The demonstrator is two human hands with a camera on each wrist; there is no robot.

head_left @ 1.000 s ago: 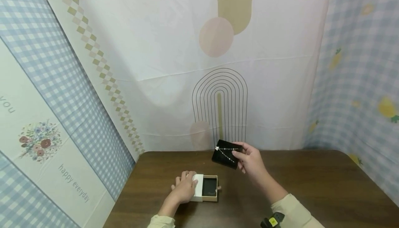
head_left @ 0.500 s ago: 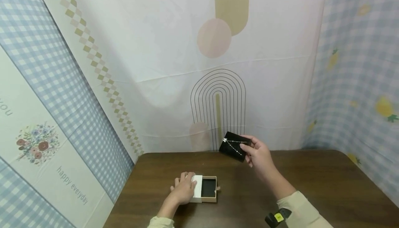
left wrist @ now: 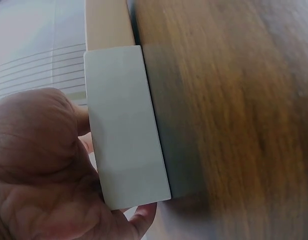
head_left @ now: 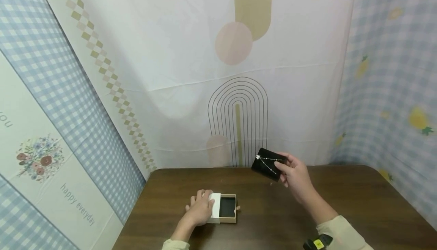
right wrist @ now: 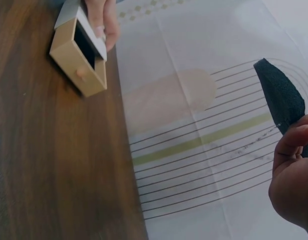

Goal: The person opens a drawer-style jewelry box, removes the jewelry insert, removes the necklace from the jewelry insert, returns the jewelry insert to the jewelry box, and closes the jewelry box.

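My left hand grips the white sleeve of a small jewelry box on the table. Its tan drawer is pulled partly out to the right, with a dark lining and a small tab at the front. In the left wrist view the sleeve lies against the palm, with fingers around its far side. Raised over the back of the table, my right hand pinches a black pad by its right edge. A thin silver necklace with a pendant is strung across the pad in a V. In the right wrist view the pad appears edge-on and curved.
A brown wooden table lies under both hands. White printed cloth hangs behind its back edge, with blue checked cloth at the right. A black strapped device with a yellow patch is near the right sleeve.
My right hand has moved to the right with the black pad and necklace, rising and then lowering slightly. The left hand stays on the box, which keeps its place.
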